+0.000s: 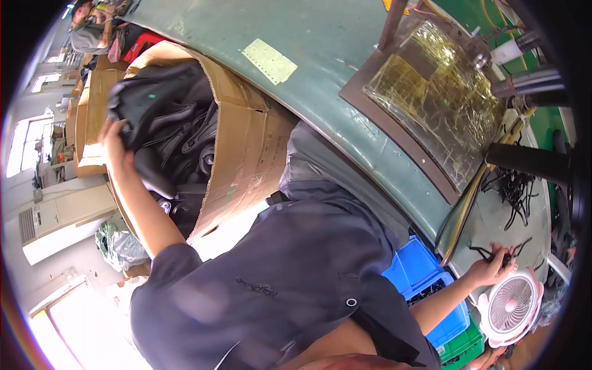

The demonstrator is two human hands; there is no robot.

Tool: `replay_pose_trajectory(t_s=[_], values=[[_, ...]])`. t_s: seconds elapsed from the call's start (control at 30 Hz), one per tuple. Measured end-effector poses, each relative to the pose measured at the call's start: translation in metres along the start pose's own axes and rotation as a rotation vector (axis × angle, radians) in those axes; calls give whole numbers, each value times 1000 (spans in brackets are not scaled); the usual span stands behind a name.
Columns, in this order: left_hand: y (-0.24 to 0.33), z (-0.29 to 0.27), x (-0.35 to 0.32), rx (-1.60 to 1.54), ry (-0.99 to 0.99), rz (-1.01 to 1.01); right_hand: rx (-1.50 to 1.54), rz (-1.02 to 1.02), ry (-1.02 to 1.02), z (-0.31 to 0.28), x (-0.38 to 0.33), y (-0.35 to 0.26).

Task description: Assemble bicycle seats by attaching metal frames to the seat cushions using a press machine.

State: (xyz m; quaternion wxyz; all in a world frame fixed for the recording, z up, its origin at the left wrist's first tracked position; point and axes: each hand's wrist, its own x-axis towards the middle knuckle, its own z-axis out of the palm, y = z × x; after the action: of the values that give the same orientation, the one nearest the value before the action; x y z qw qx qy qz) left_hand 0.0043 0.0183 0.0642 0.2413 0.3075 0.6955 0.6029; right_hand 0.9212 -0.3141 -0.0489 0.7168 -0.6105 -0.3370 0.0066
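My left hand [115, 145] reaches over the open cardboard box [243, 148] at the left. Its fingers grip the edge of a black saddle-shaped piece [148, 95] with a small green mark, slightly blurred. Several similar black padded pieces [185, 135] lie heaped inside the box. Far to the right, my right hand [491, 269] is closed around some thin, bent black strips [521, 248], whose ends stick out past the fingers. A tangled pile of such strips [513, 192] lies on the bench just beyond that hand.
A green-topped bench [327, 80] runs across the middle, bearing a brown board [431, 92] wrapped in shiny film beside metal bars [527, 83]. Blue bins [412, 265], a green crate [462, 346] and a round white fan [510, 305] stand at the right. Another person [89, 37] is far left.
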Motion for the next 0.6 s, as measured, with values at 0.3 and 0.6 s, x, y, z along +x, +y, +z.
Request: replay_pose_trajectory(t_s=[0.3, 0.6], values=[[102, 171, -226, 249, -92, 965, -277, -49, -31, 48, -18, -42], [-17, 298, -379, -423, -1003, -175, -380, -350, -478, 163, -38, -123]])
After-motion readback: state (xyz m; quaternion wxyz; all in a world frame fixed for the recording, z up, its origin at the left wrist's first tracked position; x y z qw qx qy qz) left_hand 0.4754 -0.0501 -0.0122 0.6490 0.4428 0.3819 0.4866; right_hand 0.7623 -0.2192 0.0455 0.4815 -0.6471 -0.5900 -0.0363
